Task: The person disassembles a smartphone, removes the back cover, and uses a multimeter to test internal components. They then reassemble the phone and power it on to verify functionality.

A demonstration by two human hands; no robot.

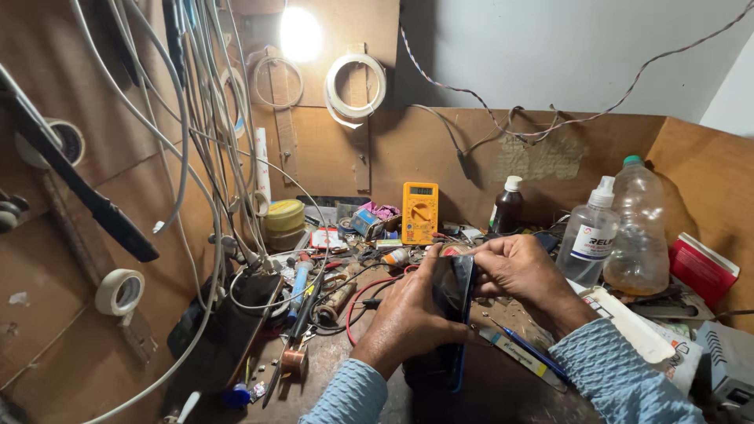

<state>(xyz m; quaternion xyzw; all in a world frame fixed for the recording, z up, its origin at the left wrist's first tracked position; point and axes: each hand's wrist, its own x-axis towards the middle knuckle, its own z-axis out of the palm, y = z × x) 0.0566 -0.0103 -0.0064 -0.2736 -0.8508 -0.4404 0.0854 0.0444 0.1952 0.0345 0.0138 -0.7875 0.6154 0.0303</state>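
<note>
Head view: the person is holding a dark phone upright on its long edge over the middle of the workbench. The left hand is wrapping around the phone's near side, fingers clenched on its body. The right hand is gripping the top edge from the far side, fingertips pinching at the seam; whether a tool is sitting between them cannot be told. The phone is appearing closed, or opened only slightly, at that edge, so by judgement the opening is at an early stage and the separating of the halves is remaining to be done. Just right of the grip, a blue pen-like tool is lying on the bench. Beyond the grip, a yellow meter is standing against the back board, with a brown bottle beside it. Further right of the grip, a spray bottle and a large clear bottle are standing together. Left of the grip, red wires and assorted small tools are lying scattered, and white cables are hanging from the wall.
</note>
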